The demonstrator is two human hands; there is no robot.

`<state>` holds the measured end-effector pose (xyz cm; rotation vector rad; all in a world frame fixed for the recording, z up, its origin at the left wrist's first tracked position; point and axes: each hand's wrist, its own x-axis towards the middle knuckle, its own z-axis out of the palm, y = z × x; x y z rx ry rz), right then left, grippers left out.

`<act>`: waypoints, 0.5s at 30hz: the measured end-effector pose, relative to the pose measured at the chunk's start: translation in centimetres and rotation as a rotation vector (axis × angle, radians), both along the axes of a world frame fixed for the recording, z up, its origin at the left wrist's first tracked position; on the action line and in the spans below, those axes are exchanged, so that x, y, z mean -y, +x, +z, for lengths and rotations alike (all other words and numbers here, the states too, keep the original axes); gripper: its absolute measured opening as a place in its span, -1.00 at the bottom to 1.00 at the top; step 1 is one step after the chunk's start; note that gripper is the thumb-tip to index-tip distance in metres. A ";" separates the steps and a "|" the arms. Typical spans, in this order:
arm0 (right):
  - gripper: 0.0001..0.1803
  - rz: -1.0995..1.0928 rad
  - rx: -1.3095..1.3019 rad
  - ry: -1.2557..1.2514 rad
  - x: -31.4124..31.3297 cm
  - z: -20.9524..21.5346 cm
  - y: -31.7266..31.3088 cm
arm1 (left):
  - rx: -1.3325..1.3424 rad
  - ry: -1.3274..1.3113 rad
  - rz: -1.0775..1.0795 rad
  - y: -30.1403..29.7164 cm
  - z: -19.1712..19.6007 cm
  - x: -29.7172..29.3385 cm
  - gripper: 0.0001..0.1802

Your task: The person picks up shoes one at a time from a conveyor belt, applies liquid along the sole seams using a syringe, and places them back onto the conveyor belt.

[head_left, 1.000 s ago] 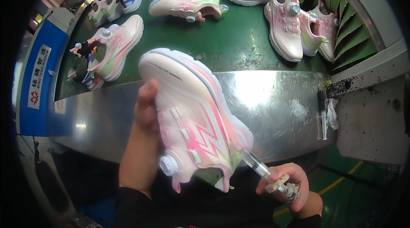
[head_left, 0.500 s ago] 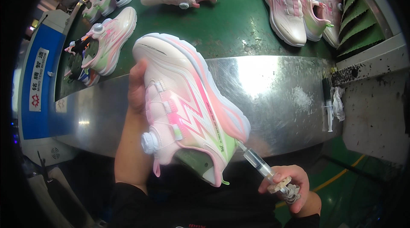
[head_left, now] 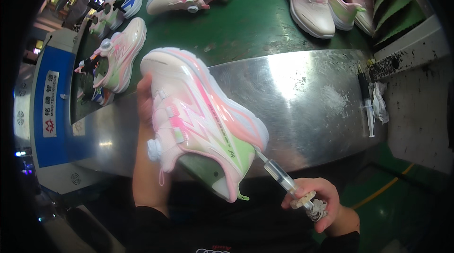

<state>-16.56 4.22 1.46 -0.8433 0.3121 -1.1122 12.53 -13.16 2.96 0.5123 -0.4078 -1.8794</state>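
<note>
My left hand [head_left: 144, 99] grips a white, pink and green sneaker [head_left: 194, 106] by its forefoot, the palm hidden behind the shoe. The toe points up and away from me, the heel toward my lower right. A round lacing dial sits on the tongue, and a dark green form fills the collar opening. My right hand [head_left: 318, 201] is closed round a clear syringe [head_left: 280, 176], whose rear end is wrapped in pale material. Its thin tip touches, or nearly touches, the seam between the heel's green upper and the sole.
Several similar sneakers [head_left: 307, 4] lie on the green conveyor belt [head_left: 250, 21] beyond a metal ledge [head_left: 283, 92]. Another syringe [head_left: 368, 106] and crumpled white paper [head_left: 379, 104] rest at the ledge's right end. A blue and white machine panel [head_left: 56, 101] stands left.
The sneaker and syringe sit slightly farther left in view, with the tip still at the heel seam. The whole scene has shifted and tilted a little. Both hands keep their holds.
</note>
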 end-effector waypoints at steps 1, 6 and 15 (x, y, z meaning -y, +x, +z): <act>-0.20 -0.006 0.020 0.017 -0.1 -0.1 0.0 | 0.008 -0.004 -0.015 -0.2 0.3 0.0 -0.47; -0.20 0.006 0.050 0.024 0.1 -0.9 -0.1 | 0.262 0.103 0.060 4.6 -1.3 0.0 -0.44; -0.27 -0.070 -0.035 -0.047 1.0 -1.6 0.8 | 0.631 0.214 -0.009 8.7 0.7 -5.1 -0.38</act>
